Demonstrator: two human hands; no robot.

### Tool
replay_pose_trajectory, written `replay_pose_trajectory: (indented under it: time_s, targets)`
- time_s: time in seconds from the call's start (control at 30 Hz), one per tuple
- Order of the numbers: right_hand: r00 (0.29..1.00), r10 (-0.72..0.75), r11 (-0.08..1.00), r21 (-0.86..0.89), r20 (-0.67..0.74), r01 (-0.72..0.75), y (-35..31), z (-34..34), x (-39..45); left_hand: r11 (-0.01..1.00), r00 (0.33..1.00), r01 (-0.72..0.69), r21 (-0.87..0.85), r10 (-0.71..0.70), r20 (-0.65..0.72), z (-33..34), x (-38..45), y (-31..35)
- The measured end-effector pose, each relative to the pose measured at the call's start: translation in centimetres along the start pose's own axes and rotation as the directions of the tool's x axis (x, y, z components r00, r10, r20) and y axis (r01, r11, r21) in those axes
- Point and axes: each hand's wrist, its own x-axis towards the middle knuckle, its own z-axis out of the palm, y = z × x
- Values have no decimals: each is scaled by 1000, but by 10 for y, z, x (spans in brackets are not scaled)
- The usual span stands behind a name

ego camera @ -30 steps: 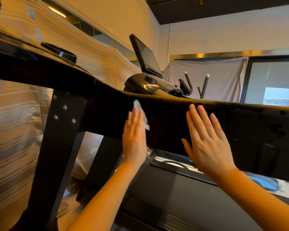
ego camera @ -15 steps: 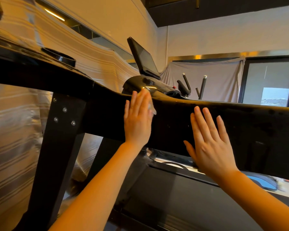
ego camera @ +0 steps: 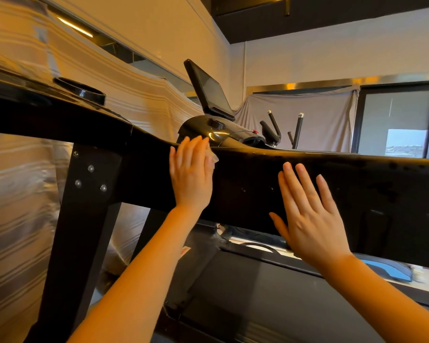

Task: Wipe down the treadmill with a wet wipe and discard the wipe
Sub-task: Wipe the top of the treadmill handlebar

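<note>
Treadmill [ego camera: 258,184] bodywork fills your view: glossy black, speckled along the top edge of its broad front panel, with one tilted screen [ego camera: 209,91] and one round cup holder [ego camera: 81,91] above. Your left hand [ego camera: 191,174] lies flat, fingers straight, pressing one wet wipe [ego camera: 214,158] against the panel's upper edge; only a crumpled white corner shows past your fingers. Your right hand [ego camera: 310,216] rests spread and flat on the same panel, holding nothing, well apart from the wipe.

Black treadmill [ego camera: 245,194] crossbar — both flat hands and wipe [ego camera: 214,158] pressed against it.
</note>
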Motion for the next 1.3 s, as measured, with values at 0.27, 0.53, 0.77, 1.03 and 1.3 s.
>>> replay_pose_trajectory:
  time_s: [0.27,0.53,0.77,1.03,1.3]
  targets:
    - [1000,1,1000,-11,-8,-1,0,1,-1,980,973,-201,9,198,121,6,-21,15]
    - [1000,10,1000,-1,-12,-10,-1,1,-2,971,971,231,-62,-225,85,15,-58,-4]
    - [1000,10,1000,-10,-3,-10,0,0,-2,987,976,155,-44,-146,161,23,-106,10]
    - [1000,-9,1000,-18,-4,9,2,0,-3,975,978,199,-100,-191,81,22,-64,11]
    - [1000,-20,999,-38,-4,20,2,1,-3,980,976,189,-66,-180,126,25,-98,9]
